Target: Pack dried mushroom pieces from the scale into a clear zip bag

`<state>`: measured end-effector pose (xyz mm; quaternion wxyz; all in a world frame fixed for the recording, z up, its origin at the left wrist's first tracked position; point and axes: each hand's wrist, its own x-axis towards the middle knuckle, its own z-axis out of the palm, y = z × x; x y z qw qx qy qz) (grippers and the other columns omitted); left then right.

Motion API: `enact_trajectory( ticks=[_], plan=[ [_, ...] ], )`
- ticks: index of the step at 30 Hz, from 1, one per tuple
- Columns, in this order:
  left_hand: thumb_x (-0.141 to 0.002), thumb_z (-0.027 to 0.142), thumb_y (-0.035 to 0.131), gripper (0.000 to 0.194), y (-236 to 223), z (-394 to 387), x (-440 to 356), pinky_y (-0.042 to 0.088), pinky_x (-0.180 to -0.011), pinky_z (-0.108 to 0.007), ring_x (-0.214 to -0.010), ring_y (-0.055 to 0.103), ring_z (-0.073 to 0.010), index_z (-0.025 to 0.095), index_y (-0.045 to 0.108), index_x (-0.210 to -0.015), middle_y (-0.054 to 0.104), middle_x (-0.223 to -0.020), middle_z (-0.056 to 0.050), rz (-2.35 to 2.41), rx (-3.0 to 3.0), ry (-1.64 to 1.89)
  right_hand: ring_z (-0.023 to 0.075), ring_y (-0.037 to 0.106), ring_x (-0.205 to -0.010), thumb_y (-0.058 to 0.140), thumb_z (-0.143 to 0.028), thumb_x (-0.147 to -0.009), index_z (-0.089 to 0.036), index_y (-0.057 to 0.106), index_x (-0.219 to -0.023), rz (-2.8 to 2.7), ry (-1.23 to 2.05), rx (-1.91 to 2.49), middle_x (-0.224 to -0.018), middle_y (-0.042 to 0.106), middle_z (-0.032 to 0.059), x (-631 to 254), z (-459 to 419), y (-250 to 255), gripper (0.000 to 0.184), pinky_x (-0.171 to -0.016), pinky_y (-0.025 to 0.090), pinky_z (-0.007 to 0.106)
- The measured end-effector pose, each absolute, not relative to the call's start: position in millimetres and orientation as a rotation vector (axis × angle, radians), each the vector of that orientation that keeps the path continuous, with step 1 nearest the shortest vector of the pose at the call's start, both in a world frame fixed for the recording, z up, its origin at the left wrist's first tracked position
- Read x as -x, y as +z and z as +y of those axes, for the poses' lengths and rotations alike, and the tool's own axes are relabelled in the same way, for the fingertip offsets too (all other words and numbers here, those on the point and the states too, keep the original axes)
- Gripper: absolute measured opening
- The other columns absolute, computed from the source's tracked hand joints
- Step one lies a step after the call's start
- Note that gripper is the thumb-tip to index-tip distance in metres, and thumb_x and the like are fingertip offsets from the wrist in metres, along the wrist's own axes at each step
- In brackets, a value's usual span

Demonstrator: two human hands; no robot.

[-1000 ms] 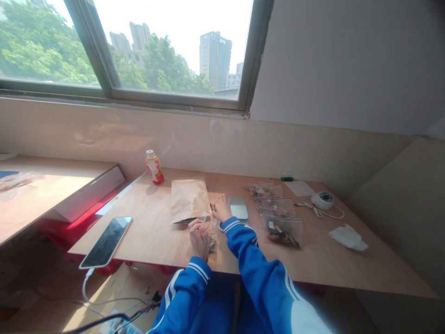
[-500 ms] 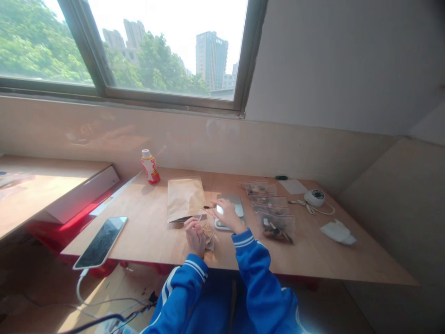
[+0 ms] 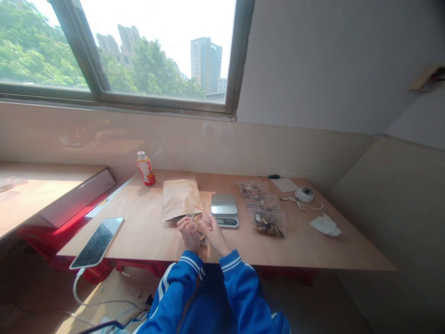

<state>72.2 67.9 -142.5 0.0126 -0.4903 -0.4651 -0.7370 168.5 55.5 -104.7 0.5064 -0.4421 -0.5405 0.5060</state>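
Note:
My left hand [image 3: 189, 235] is closed on a small clear zip bag [image 3: 202, 237] with brown dried pieces inside, close to the table's front edge. My right hand [image 3: 212, 234] has its fingers drawn together at the bag's red-edged top, on the right side. The fingers cover much of the bag. Just beyond lies a flat kraft paper bag [image 3: 181, 199], its dark mouth toward me. A kitchen scale [image 3: 224, 206] with a bare silver plate stands to the right of my hands.
Several filled zip bags [image 3: 267, 223] lie in a row right of the scale. Farther right are a white round camera [image 3: 304, 194] with its cable, a paper sheet [image 3: 284, 185] and a crumpled tissue [image 3: 325, 225]. A bottle [image 3: 146, 169] and a phone [image 3: 97, 243] are on the left.
My right hand has moved left and toward me, from above the scale to the zip bag, so the scale now shows. The whole view has shifted slightly.

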Motion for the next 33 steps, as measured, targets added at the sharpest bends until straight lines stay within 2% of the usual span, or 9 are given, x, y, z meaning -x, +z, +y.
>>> enact_trajectory(
  ticks=[2, 5, 10, 12, 14, 17, 20, 25, 33],
  plan=[
    [-0.091, 0.032, 0.040, 0.013, -139.2, 68.4, -71.9, 0.044, -0.085, -0.040, -0.093, 0.053, -0.0173, 0.020, 0.041, -0.097, 0.048, -0.100, -0.005, -1.414, 1.584, -2.306, 0.0222, 0.063, -0.101, 0.054, -0.048, -0.083, -0.015, 0.058, -0.112, -1.239, 1.130, 1.046, -0.109, 0.067, 0.0115, -169.7, 53.7, -100.9, 0.044, -0.089, 0.049, 0.036],
    [-0.090, 0.031, 0.042, 0.015, -137.4, 71.2, -69.9, 0.042, -0.090, -0.043, -0.100, 0.051, -0.0187, 0.020, 0.043, -0.100, 0.047, -0.104, -0.007, -1.494, 1.543, -2.276, 0.0226, 0.066, -0.092, 0.048, -0.052, -0.085, -0.016, 0.064, -0.099, -1.107, 1.078, 1.030, -0.095, 0.070, 0.0097, -183.4, 50.5, -92.4, 0.042, -0.086, 0.051, 0.036],
    [-0.089, 0.034, 0.044, 0.025, -137.1, 74.8, -65.4, 0.044, -0.086, -0.040, -0.100, 0.052, -0.0208, 0.017, 0.048, -0.108, 0.052, -0.109, -0.011, -1.772, 1.511, -2.255, 0.0230, 0.066, -0.095, 0.050, -0.054, -0.085, -0.016, 0.065, -0.104, -1.076, 1.049, 0.998, -0.096, 0.071, 0.0091, -219.6, 41.9, -86.0, 0.045, -0.090, 0.050, 0.035],
    [-0.088, 0.037, 0.044, 0.027, -134.7, 73.0, -65.1, 0.046, -0.082, -0.037, -0.093, 0.056, -0.0206, 0.017, 0.052, -0.105, 0.057, -0.104, -0.010, -1.839, 1.626, -2.269, 0.0233, 0.066, -0.096, 0.052, -0.057, -0.083, -0.016, 0.067, -0.100, -1.121, 1.033, 1.024, -0.096, 0.071, 0.0094, -231.1, 40.6, -89.9, 0.046, -0.089, 0.050, 0.035],
    [-0.087, 0.040, 0.047, 0.026, -130.6, 69.6, -66.3, 0.047, -0.074, -0.034, -0.080, 0.059, -0.0188, 0.018, 0.056, -0.096, 0.061, -0.090, -0.006, -1.931, 1.764, -2.264, 0.0231, 0.067, -0.092, 0.053, -0.060, -0.081, -0.016, 0.066, -0.101, -1.114, 1.047, 1.045, -0.093, 0.072, 0.0096, -238.8, 41.6, -97.4, 0.049, -0.084, 0.051, 0.034],
    [-0.085, 0.042, 0.050, 0.024, -123.8, 63.9, -69.8, 0.045, -0.062, -0.028, -0.061, 0.056, -0.0156, 0.020, 0.058, -0.084, 0.058, -0.068, 0.000, -2.062, 1.959, -2.238, 0.0214, 0.069, -0.079, 0.052, -0.062, -0.079, -0.016, 0.062, -0.101, -1.005, 1.075, 1.084, -0.086, 0.073, 0.0095, -244.0, 45.4, -111.4, 0.052, -0.065, 0.053, 0.029],
    [-0.084, 0.044, 0.051, 0.023, -119.6, 60.5, -72.9, 0.043, -0.058, -0.027, -0.053, 0.053, -0.0143, 0.021, 0.056, -0.079, 0.054, -0.058, 0.003, -2.109, 2.045, -2.235, 0.0200, 0.068, -0.067, 0.054, -0.061, -0.079, -0.017, 0.059, -0.096, -0.882, 1.005, 1.166, -0.072, 0.071, 0.0066, -245.0, 48.3, -123.1, 0.047, -0.052, 0.048, 0.025],
    [-0.081, 0.046, 0.052, 0.024, -117.7, 60.1, -74.1, 0.039, -0.049, -0.023, -0.048, 0.052, -0.0134, 0.022, 0.055, -0.078, 0.052, -0.054, 0.004, -2.185, 2.148, -2.205, 0.0185, 0.064, -0.058, 0.058, -0.057, -0.078, -0.017, 0.059, -0.091, -0.814, 0.845, 1.208, -0.062, 0.066, 0.0007, -247.3, 48.4, -129.8, 0.042, -0.060, 0.050, 0.029],
    [-0.075, 0.052, 0.059, 0.035, -111.7, 59.2, -78.2, 0.027, -0.037, -0.018, -0.044, 0.047, -0.0086, 0.018, 0.058, -0.083, 0.051, -0.059, 0.004, -2.377, 2.277, -2.471, 0.0198, 0.064, -0.058, 0.060, -0.059, -0.076, -0.018, 0.059, -0.087, -0.806, 0.850, 1.224, -0.059, 0.064, 0.0007, -252.3, 48.8, -129.5, 0.043, -0.058, 0.050, 0.030]
  ],
)
